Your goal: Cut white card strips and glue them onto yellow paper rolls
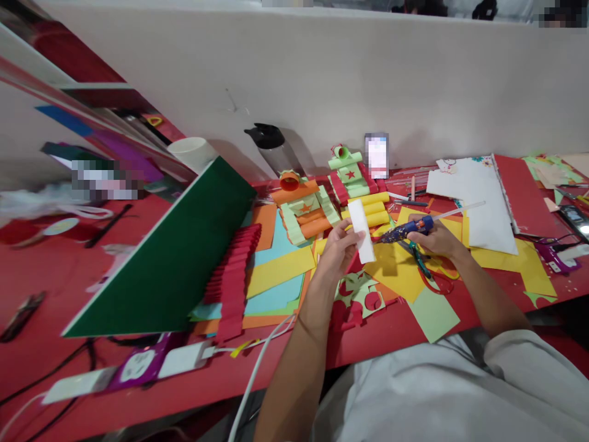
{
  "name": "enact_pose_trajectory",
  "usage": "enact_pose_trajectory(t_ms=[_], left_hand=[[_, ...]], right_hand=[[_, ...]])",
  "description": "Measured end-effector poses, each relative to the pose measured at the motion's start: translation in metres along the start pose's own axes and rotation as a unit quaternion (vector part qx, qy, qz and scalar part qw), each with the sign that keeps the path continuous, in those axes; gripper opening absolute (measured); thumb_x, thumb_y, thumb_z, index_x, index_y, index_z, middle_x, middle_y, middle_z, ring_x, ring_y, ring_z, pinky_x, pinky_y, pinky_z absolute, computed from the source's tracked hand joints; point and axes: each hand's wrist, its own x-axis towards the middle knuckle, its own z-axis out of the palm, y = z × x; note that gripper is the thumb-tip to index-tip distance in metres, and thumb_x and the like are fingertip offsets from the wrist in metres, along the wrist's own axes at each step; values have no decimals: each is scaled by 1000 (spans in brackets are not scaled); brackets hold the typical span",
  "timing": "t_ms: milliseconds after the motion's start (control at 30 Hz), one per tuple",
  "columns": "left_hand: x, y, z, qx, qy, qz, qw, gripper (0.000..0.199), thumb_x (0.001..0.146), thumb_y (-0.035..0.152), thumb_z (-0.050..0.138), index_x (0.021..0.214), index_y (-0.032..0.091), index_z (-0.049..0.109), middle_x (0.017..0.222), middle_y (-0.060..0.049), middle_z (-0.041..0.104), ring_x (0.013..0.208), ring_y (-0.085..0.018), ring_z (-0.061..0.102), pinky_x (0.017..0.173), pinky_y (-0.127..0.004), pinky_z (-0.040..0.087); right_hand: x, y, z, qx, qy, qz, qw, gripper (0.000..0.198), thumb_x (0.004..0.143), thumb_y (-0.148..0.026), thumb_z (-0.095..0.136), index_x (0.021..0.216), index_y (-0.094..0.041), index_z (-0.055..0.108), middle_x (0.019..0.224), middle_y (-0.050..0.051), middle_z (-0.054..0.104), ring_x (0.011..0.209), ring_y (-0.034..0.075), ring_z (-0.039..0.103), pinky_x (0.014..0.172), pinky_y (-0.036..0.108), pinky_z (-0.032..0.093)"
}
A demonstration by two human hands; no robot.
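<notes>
Left hand (340, 245), head view: we pinch a white strip (362, 230) between thumb and fingers, held up just left of the glue gun, its top leaning left.
Right hand (430, 236): we have our fingers wrapped around the blue glue gun (400, 231), its nozzle pointing left.
Nozzle: right by the strip's edge; touching or just short, we cannot tell.
Clear glue stick (462, 209): juts from the gun's back end, to the right.
Yellow rolls (377, 207): beyond the gun and to its left, partly hidden by the strip.
Orange-and-green figure (307, 212): left of the gun, with an orange star.
Green-and-red figure (348, 166): farther beyond and left, with a red star.
Scissors (418, 260): nearer us than the gun, green and red handles.
Yellow paper (391, 270): beneath the gun.
Pale green sheet (435, 314): nearer us than the gun.
Cut scraps (370, 301): nearer us and left of the gun, pale green and red.
Red pleated paper (234, 282): well left of the gun.
Green board (170, 258): farther left, propped at a slant.
Phone (377, 156): beyond the gun, upright near the wall, screen blurred.
</notes>
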Motion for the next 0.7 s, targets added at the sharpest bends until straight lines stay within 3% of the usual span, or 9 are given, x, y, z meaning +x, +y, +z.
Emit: enact_pose_trajectory(t_ms=[167,400,700], left_hand=[[1,1,-1,-13,6,1,1000,47,54,17,92,94,17,68,73,3,71,60,-9,63,62,-22,52],[0,3,-1,-14,8,1,1000,48,55,18,94,95,18,68,74,4,72,60,-9,63,61,-22,53],[3,1,-3,-12,7,8,1000,47,58,20,93,98,16,69,73,3,70,60,-9,62,63,-21,52]], right_hand=[[-3,5,-5,26,-91,-1,995,37,81,-51,76,75,-23,52,61,-7,48,55,12,44,54,26,33],[-3,8,-5,43,-65,17,997,38,78,-55,77,82,-22,60,63,-5,51,59,13,47,56,26,35],[-1,12,-4,38,-77,-29,996,38,83,-50,76,77,-22,51,67,-6,47,61,12,42,58,27,31]])
